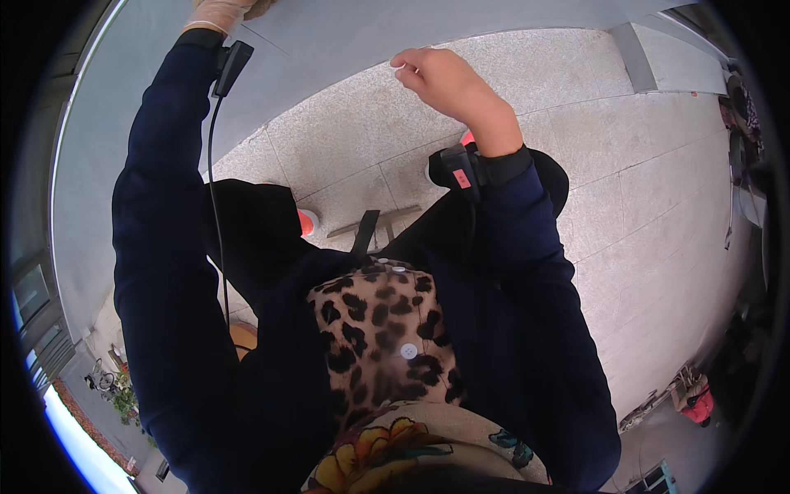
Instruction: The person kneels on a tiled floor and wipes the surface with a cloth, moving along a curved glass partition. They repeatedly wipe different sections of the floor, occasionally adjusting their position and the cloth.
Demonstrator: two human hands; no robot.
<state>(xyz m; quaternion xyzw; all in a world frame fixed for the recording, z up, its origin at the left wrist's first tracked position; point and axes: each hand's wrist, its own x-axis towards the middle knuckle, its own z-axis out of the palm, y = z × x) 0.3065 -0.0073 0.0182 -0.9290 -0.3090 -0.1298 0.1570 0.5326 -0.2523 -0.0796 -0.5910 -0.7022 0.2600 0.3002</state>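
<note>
My left hand (219,13), in a thin clear glove, is at the top left over a grey surface (296,46), cut off by the picture's rim. A brown, rough-textured thing (261,7) shows beside its fingers; whether the hand grips it cannot be seen. My right hand (441,80) is bare, just off the grey surface's edge and above the tiled floor. Its fingers are loosely curled, with a gap between thumb and index finger and nothing plain in it. Black devices are strapped to the left wrist (233,68) and right wrist (460,170); a cable runs from the left one.
My legs and red shoes are below, near a wooden bar (395,219) of a stool or frame. An orange-brown round thing (244,339) is partly behind my left sleeve. A person in red (698,401) is far off at the lower right. Plants (125,398) and a bicycle (102,376) show lower left.
</note>
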